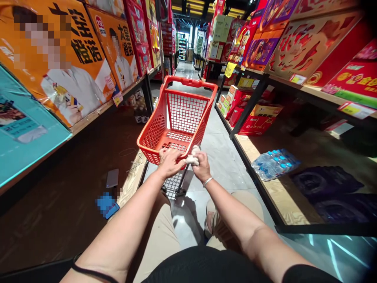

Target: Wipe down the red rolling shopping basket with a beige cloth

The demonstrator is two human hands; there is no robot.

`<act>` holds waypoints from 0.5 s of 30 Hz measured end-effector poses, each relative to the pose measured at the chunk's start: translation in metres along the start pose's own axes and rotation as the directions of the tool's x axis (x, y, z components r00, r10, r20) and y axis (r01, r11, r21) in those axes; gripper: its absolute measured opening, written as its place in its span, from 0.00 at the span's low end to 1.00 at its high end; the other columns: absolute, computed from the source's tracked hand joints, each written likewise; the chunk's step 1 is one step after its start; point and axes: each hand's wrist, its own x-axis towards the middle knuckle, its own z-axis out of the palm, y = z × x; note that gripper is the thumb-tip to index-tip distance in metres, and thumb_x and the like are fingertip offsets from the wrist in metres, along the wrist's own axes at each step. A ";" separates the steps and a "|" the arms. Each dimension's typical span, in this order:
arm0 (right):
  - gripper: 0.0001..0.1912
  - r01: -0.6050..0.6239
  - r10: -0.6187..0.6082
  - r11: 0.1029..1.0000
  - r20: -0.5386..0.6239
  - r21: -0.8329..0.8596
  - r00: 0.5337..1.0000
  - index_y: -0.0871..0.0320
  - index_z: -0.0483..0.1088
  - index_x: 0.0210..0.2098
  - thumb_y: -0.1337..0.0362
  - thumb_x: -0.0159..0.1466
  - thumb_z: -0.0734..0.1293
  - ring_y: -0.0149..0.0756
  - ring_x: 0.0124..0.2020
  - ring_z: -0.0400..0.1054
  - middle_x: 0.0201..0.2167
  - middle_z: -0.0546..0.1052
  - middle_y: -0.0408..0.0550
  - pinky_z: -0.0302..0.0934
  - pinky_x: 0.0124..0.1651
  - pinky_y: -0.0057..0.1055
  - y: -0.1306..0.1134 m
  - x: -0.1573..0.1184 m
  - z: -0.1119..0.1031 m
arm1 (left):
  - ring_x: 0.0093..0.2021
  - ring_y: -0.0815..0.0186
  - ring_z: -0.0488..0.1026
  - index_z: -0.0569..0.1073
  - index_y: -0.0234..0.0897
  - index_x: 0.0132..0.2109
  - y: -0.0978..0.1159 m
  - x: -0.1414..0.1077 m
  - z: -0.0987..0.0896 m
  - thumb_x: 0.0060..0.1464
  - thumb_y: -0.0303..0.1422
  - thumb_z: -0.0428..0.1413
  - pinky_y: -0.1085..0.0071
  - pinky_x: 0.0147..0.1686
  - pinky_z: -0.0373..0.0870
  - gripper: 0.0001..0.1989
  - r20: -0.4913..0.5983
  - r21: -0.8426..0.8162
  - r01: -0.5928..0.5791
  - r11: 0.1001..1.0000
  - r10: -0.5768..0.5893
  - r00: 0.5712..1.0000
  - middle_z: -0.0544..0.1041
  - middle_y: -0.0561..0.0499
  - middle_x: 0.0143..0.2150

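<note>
A red shopping cart point(150, 137) with a mesh basket stands in front of me in the aisle, and nothing shows inside it. My left hand point(171, 162) rests over the cart's near rim, its fingers bent over the edge. Just right of it, my right hand point(202, 165) is closed on a crumpled white cloth point(193, 158) at the near right corner of the basket. The left thumb reaches close to the cloth. A light bracelet circles my right wrist.
Shelves with orange boxes point(97, 70) line the left side, and red gift boxes point(350, 78) the right. A pack of water bottles point(273, 163) lies on the low right shelf. The grey floor point(226, 157) runs ahead between them.
</note>
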 end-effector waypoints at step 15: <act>0.12 -0.345 0.323 0.914 0.129 0.215 0.938 0.53 0.63 0.33 0.71 0.50 0.66 0.37 0.40 0.69 0.37 0.70 0.44 0.69 0.45 0.33 -0.004 -0.038 0.042 | 0.48 0.57 0.72 0.77 0.42 0.40 -0.013 -0.017 -0.009 0.56 0.42 0.55 0.51 0.58 0.52 0.11 -0.040 -0.012 -0.040 0.999 0.039 0.998 0.81 0.50 0.42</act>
